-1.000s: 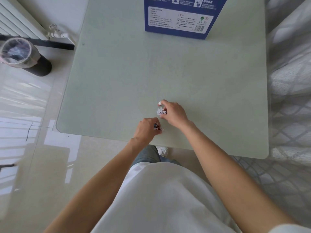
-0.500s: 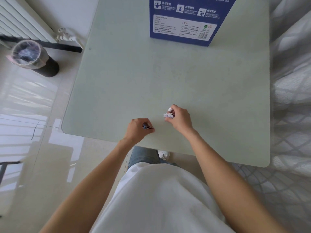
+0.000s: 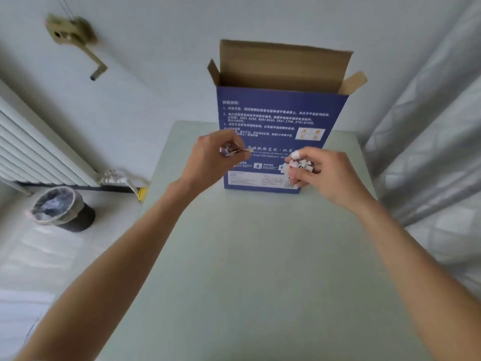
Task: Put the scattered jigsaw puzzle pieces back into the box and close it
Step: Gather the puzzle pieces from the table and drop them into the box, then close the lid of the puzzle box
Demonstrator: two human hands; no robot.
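We are looking down at a pale green glass-topped table (image 3: 260,269) with a tall blue cardboard box (image 3: 278,121) standing upright at its far end, white printed text covering the side facing us. The box's brown top flaps (image 3: 283,63) are standing open. To the left, on the glossy floor, a black round waste bin lined with a clear bag (image 3: 61,211) is sitting near a white ribbed radiator (image 3: 36,149). A grey quilted fabric (image 3: 437,157) is filling the right edge of the view. A beige bracket with a crank handle (image 3: 73,35) is hanging on the white wall.

Both our hands are raised above the table in front of the box, below its open top and partly covering its printed face. Our left hand (image 3: 210,157) is curling its fingers around a few small puzzle pieces (image 3: 230,150), pinching them at the fingertips. Our right hand (image 3: 322,173) is gripping a cluster of white-backed jigsaw pieces (image 3: 296,165) between thumb and bent fingers. The pieces are blurred, so we are not making out their count.
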